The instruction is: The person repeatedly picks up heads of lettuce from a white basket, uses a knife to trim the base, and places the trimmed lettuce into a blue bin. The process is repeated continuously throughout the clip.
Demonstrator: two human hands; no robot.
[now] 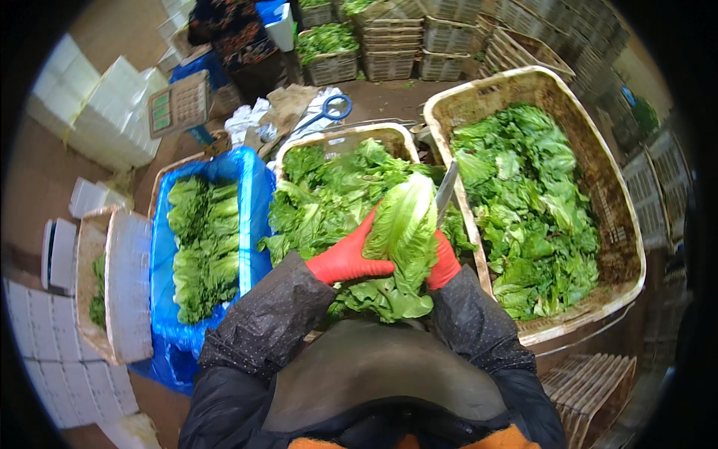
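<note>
My left hand, in a red glove, grips a head of leafy lettuce from its left side, thumb across the lower leaves. The pale stem end points up and away from me. On the right, my right hand, also red-gloved, is partly hidden behind the lettuce and holds a knife, whose blade rises beside the head. Below both hands lies a crate full of loose green leaves. To the left, a box lined with blue plastic contains lettuce heads packed in rows.
A large dirty plastic crate of leaves stands at right. At left are a white foam box and a scale. Blue-handled scissors or a similar ring-handled tool lie beyond the middle crate. Another person stands near stacked crates.
</note>
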